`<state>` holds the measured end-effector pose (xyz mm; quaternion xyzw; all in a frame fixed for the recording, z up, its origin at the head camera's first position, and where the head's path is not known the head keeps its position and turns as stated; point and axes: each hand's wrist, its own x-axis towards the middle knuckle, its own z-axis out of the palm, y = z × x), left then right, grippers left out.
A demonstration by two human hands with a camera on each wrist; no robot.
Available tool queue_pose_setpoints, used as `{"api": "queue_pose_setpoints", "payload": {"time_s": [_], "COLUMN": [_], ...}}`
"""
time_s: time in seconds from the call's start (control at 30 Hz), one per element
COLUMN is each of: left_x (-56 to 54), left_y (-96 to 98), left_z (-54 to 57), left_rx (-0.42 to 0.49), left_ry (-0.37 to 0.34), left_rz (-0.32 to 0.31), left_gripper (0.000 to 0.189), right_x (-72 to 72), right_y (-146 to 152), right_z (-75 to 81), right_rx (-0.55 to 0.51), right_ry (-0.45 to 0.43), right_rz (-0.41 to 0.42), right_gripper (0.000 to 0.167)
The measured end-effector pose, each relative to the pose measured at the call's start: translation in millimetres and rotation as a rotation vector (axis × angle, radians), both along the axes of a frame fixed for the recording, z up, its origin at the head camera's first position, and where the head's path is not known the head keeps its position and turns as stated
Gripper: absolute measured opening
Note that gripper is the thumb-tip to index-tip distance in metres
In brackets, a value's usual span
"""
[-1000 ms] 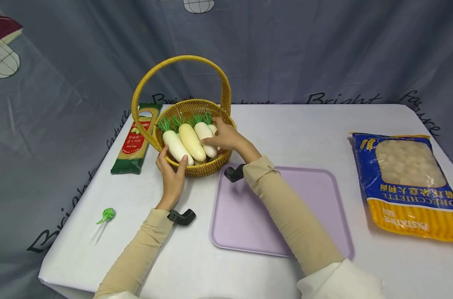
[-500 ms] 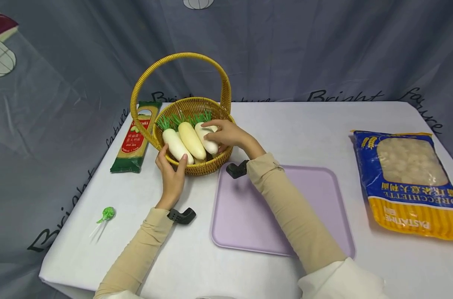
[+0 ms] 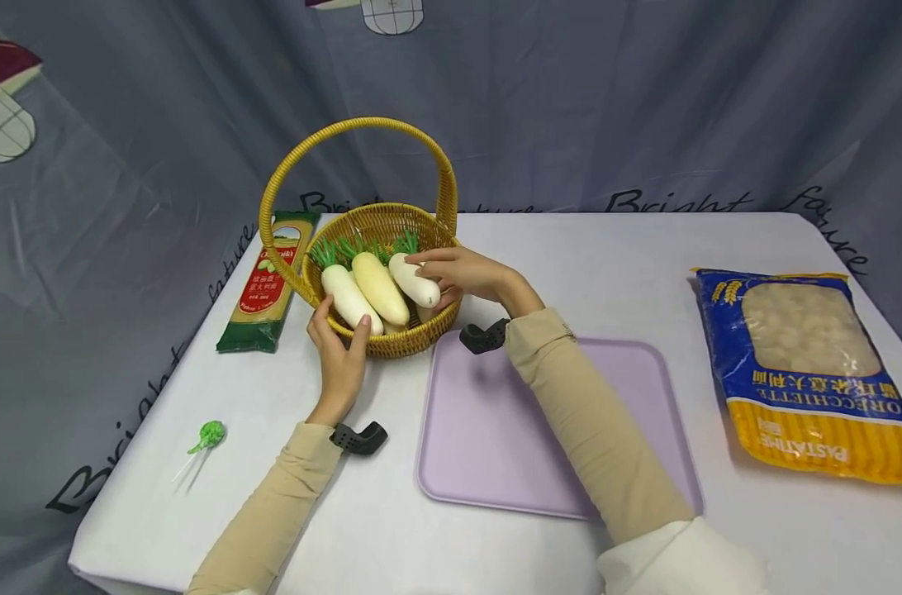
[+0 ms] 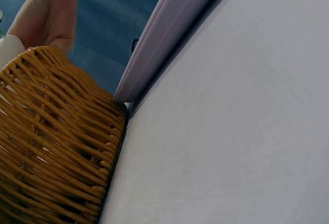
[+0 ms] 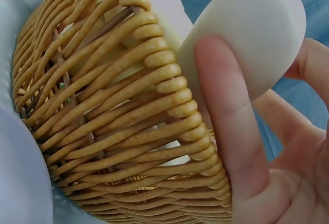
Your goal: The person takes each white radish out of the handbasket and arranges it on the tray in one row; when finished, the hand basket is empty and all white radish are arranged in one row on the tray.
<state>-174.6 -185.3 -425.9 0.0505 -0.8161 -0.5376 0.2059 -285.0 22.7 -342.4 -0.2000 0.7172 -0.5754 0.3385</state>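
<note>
A yellow wicker basket (image 3: 414,337) with a tall arched handle stands at the back left of the table. White radishes with green tops (image 3: 352,299) and a pale yellow one (image 3: 380,289) lie in it. My right hand (image 3: 479,277) reaches over the basket's right rim and holds a white radish (image 3: 414,281) between thumb and fingers. The right wrist view shows the thumb along this radish (image 5: 257,34), above the rim. My left hand (image 3: 338,359) rests against the basket's front wall, thumb and fingers spread at the rim. In the left wrist view, only the right hand (image 4: 49,21) shows.
A lilac tray (image 3: 496,438) lies just right of the basket, under my right forearm. Behind the basket's left side is a green and red pasta packet (image 3: 265,285). A green lollipop-like item (image 3: 211,434) lies front left. A large orecchiette bag (image 3: 808,364) is at far right.
My right hand has drawn slightly right and its fingers have shifted onto the rightmost white radish, which is tilted and raised a little. The left hand has stayed at the basket rim.
</note>
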Motion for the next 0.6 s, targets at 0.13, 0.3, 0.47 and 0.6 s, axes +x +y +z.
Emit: {"api": "queue_pose_setpoints", "payload": {"time_s": [0.13, 0.3, 0.47, 0.6], "left_x": [0.4, 0.4, 0.2, -0.1], "left_y": [-0.5, -0.4, 0.3, -0.2], "left_z": [-0.3, -0.6, 0.1, 0.0], "left_rx": [0.000, 0.000, 0.001, -0.004], "left_ry": [0.001, -0.004, -0.008, -0.001], "left_rz": [0.002, 0.001, -0.002, -0.002], "left_gripper": [0.063, 0.063, 0.063, 0.063], "right_x": [-0.9, -0.5, 4.6, 14.1], "right_y": [3, 7, 15, 21], "right_z": [-3.4, -7.3, -9.1, -10.1], "right_rx": [-0.060, -0.165, -0.260, -0.345], "right_ry": [-0.025, -0.072, -0.080, -0.120], "right_rz": [-0.004, -0.007, 0.000, -0.002], "right_gripper": [0.040, 0.042, 0.046, 0.049]}}
